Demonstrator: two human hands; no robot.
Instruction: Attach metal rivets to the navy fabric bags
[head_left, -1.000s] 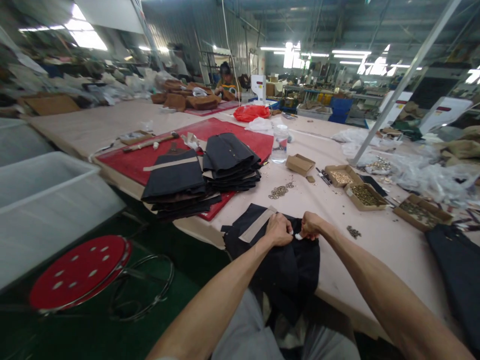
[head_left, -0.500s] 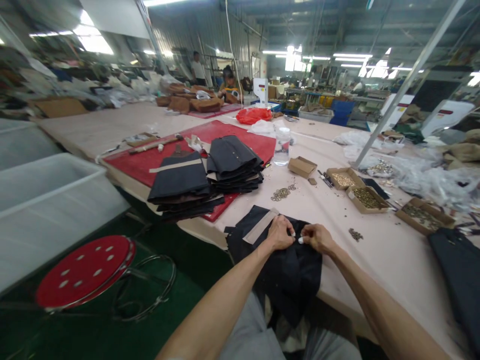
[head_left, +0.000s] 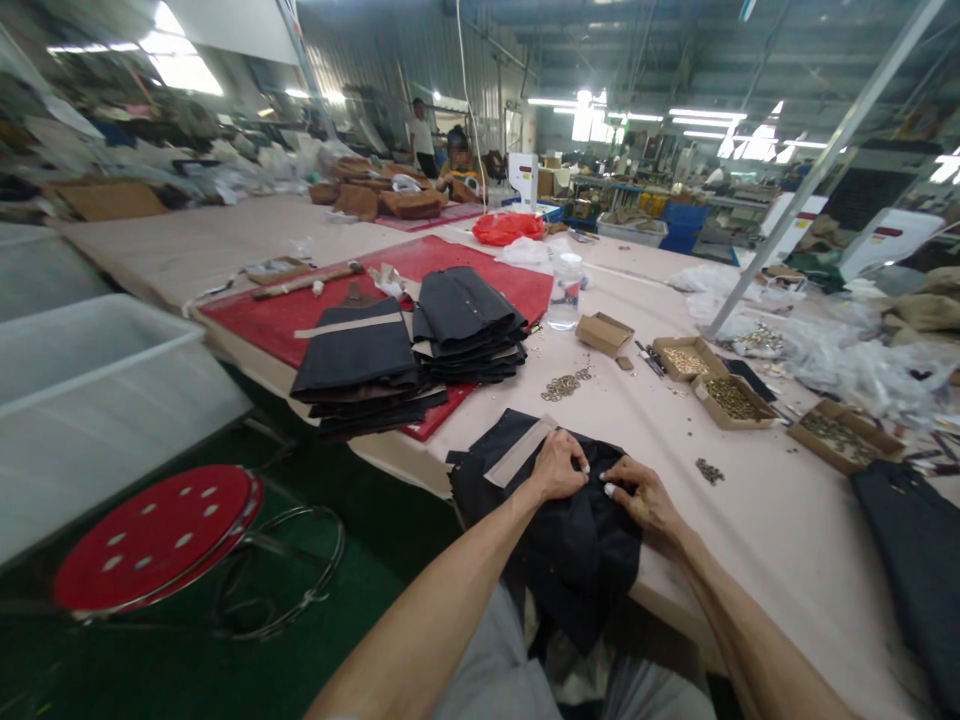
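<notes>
A black fabric piece (head_left: 577, 540) with a beige strip (head_left: 521, 450) along its upper left lies over the table's front edge and hangs toward my lap. My left hand (head_left: 561, 466) pinches the fabric near its middle, fingers curled. Just to the right, my right hand (head_left: 643, 495) has its thumb and index finger close together over the same fabric; whatever is between them is too small to make out. White coverings show on some fingertips of both hands. Beyond the hands lies a pile of brass-coloured rings (head_left: 562, 386), and a smaller pile of metal pieces (head_left: 709, 470) sits to the right.
Stacks of black fabric pieces (head_left: 360, 350) rest on a red mat (head_left: 285, 315). Cardboard boxes of small metal parts (head_left: 731, 400) stand right, near a slanted pole (head_left: 817, 180). A plastic bottle (head_left: 564, 290) stands behind. Left are a red stool (head_left: 157, 535) and white bins (head_left: 112, 400).
My right hand has shifted slightly right and down, its fingertips now a little farther from the left hand's. My left hand stays on the fabric. The view has turned slightly.
</notes>
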